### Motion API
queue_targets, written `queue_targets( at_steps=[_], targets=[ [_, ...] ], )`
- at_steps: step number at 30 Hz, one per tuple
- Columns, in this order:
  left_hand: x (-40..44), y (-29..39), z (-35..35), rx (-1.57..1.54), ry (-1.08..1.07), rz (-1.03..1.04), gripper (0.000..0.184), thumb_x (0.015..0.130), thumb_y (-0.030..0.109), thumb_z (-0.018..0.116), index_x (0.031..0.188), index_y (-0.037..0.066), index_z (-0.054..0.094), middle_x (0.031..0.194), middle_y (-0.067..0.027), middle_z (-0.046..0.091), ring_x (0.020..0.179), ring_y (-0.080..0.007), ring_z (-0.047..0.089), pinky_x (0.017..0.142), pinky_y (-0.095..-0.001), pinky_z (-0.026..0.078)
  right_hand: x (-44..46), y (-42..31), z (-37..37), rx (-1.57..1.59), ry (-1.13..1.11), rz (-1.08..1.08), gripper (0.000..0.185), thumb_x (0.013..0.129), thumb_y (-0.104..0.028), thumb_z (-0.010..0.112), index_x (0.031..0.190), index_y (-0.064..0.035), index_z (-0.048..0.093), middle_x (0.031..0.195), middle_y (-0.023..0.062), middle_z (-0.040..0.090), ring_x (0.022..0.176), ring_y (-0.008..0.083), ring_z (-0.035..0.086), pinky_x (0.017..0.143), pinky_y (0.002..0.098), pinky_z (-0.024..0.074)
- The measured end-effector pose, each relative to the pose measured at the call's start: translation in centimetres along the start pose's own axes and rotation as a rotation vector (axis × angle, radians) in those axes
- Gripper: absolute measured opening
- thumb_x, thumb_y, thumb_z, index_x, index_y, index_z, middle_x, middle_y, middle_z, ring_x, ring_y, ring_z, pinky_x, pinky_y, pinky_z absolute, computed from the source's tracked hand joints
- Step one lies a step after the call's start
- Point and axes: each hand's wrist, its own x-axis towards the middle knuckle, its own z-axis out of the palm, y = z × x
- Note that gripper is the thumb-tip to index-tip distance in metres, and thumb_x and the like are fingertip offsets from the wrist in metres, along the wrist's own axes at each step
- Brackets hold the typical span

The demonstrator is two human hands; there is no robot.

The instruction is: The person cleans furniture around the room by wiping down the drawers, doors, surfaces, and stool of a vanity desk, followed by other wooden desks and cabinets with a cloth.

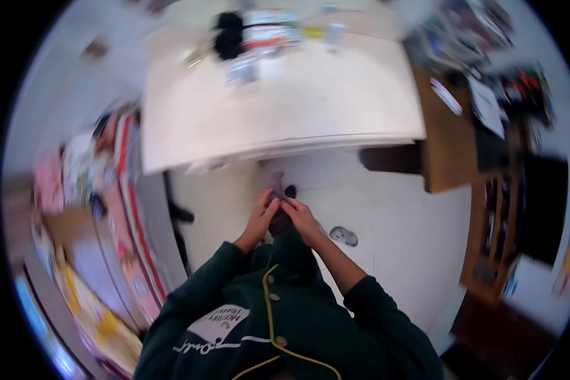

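Angles the left hand forward and inward, gripping a purplish cloth short of the near edge of the table; pinches it likewise with the right hand. Has a wooden cabinet beyond the near right corner, with blurred contents.

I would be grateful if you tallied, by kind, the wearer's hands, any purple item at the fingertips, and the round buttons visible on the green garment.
Hands: 2 (left hand, right hand)
Purple item: 1
Round buttons on the green garment: 3
Total: 6
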Motion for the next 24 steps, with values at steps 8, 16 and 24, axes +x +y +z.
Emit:
queue_targets(
  at_steps=[8, 16, 24],
  targets=[
    [-11.5, -3.1, -5.4, -0.992, 0.130, -0.557, 0.046, 0.086, 0.023, 0.058, 0.126, 0.007, 0.041, 0.113, -0.0058, 0.050, 0.100, -0.0165, 0.049, 0.080, -0.0318, 0.042, -2.8, 7.0, 7.4, -1.004, 0.035, -0.423, 0.025, 0.083, -0.019, 0.057, 0.099, -0.0005, 0.060, 0.083, 0.0156, 0.060, 0.076, 0.0303, 0.059, 0.068, 0.0319, 0.0456],
    [-16.9, -10.0, -5.5, -0.858, 0.449, -0.498, 0.031, 0.088, 0.018, 0.054, 0.116, 0.007, 0.048, 0.102, -0.0029, 0.055, 0.088, -0.0116, 0.053, 0.073, -0.0248, 0.044, -3.0, 10.7, 10.4, -0.913, 0.037, -0.346, 0.027, 0.082, -0.020, 0.058, 0.100, 0.0010, 0.059, 0.083, 0.0168, 0.062, 0.074, 0.0283, 0.061, 0.067, 0.0324, 0.0461],
    [-15.5, -5.7, -2.8, -1.250, 0.501, -0.502, 0.037, 0.093, 0.036, 0.041, 0.116, 0.008, 0.049, 0.103, -0.0038, 0.056, 0.089, -0.0121, 0.055, 0.075, -0.0255, 0.045, -3.3, 12.9, 8.3, -0.764, -0.100, -0.191, 0.029, 0.084, -0.021, 0.055, 0.104, 0.0002, 0.056, 0.088, 0.0162, 0.063, 0.079, 0.0243, 0.062, 0.072, 0.0334, 0.0474]
  ],
)
